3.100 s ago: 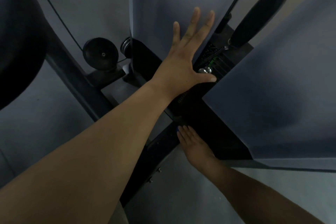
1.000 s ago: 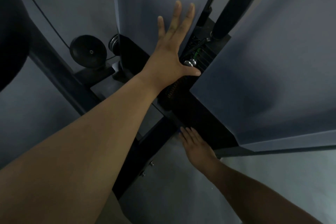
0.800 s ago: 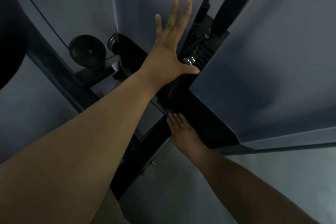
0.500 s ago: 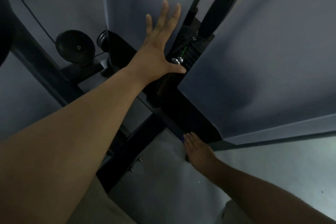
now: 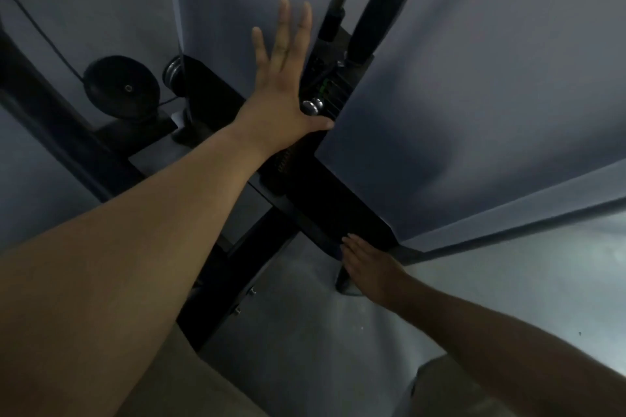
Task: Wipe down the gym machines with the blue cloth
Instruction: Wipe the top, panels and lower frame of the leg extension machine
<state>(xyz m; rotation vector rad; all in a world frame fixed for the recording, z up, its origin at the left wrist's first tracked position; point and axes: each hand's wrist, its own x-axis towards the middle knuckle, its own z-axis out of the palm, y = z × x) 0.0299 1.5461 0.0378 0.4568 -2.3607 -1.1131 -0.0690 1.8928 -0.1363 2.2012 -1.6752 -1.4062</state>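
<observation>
At far left we see a thin black cable (image 5: 32, 19) running down to a black round pulley wheel (image 5: 122, 88), matte and disc-shaped with a small hub bolt. It is mounted by the dark steel frame beam (image 5: 64, 125) of the gym machine (image 5: 338, 203), which slants toward us. Our left hand (image 5: 281, 101) reaches far out on a straight arm, palm flat against the machine's upright, fingers straight and spread, thumb out to the right, gripping nothing. Just beside the thumb sits a shiny chrome selector knob (image 5: 313, 107), round and smooth, set in the black ribbed weight stack (image 5: 333, 90) with small green marks. Beyond it a black padded cylindrical handle (image 5: 379, 17) hangs from a cable. Nearer, at the low edge of the machine's black base, only a thin sliver of the blue cloth (image 5: 336, 249) shows. It lies under the fingertips of our right hand (image 5: 369, 264), which rests flat on it with fingers straight and together, pressing rather than clutching. To the right spreads a smooth grey panel (image 5: 474, 95), broad and matte.
</observation>
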